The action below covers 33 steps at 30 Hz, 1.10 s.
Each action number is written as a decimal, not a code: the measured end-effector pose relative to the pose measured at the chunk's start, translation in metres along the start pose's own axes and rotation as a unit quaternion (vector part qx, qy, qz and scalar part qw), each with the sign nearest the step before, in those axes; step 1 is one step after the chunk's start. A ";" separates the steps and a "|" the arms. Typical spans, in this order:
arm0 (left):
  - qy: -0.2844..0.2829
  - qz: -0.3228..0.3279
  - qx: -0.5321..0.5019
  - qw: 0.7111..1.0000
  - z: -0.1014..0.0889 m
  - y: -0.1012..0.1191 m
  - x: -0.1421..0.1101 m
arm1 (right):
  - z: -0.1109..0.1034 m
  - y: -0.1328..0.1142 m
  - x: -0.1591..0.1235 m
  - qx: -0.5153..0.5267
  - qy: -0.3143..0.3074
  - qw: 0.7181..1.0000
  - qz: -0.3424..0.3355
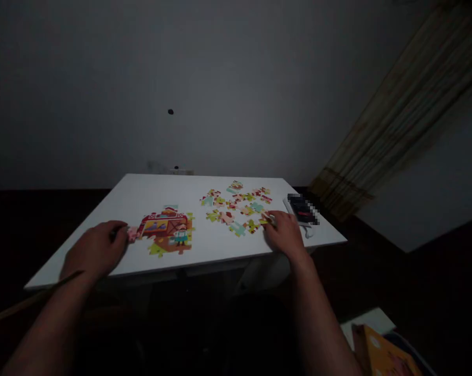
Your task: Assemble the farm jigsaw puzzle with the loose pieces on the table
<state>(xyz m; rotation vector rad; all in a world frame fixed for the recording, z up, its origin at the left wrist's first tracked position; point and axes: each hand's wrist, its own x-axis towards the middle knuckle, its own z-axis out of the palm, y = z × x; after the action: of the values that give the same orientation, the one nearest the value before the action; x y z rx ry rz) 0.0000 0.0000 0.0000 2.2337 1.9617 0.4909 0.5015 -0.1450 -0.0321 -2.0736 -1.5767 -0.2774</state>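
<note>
My left hand (98, 244) rests at the left of the white table, its fingers curled and pinching a pink puzzle piece (132, 234). That piece lies right beside the left edge of a partly joined jigsaw puzzle (168, 232), which shows a red barn and a figure in a teal apron. On the right, my right hand (286, 232) reaches the near edge of a spread of loose puzzle pieces (236, 206). Its thumb and fingertips are closed on a yellowish puzzle piece (264, 219), partly hidden by the fingers.
The white table (204, 245) stands near a grey wall. A dark, pixelated device (303, 210) lies at its right side, with a pale cable (308, 233) beside it. Below right, an orange box (385, 355) sits low. A curtain (380, 120) hangs at right.
</note>
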 end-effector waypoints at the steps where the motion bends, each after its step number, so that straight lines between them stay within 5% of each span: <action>1: 0.000 0.003 -0.001 1.000 -0.002 0.001 -0.002 | 0.004 0.005 -0.003 -0.006 -0.013 1.000 0.003; 12: 0.056 0.018 -0.048 0.997 0.009 -0.003 -0.003 | 0.015 0.026 -0.004 0.038 -0.048 0.997 0.045; 21: 0.065 0.019 -0.094 0.993 0.009 -0.004 -0.008 | 0.012 0.017 0.005 -0.063 -0.137 0.987 0.061; 33: 0.071 0.014 -0.089 0.993 0.017 -0.009 -0.002 | 0.016 0.019 -0.007 0.019 -0.057 0.998 0.038</action>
<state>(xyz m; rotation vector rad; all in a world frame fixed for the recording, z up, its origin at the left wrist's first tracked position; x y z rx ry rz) -0.0032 0.0015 -0.0186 2.1736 1.8688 0.8156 0.5149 -0.1461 -0.0536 -2.1476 -1.5519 -0.1048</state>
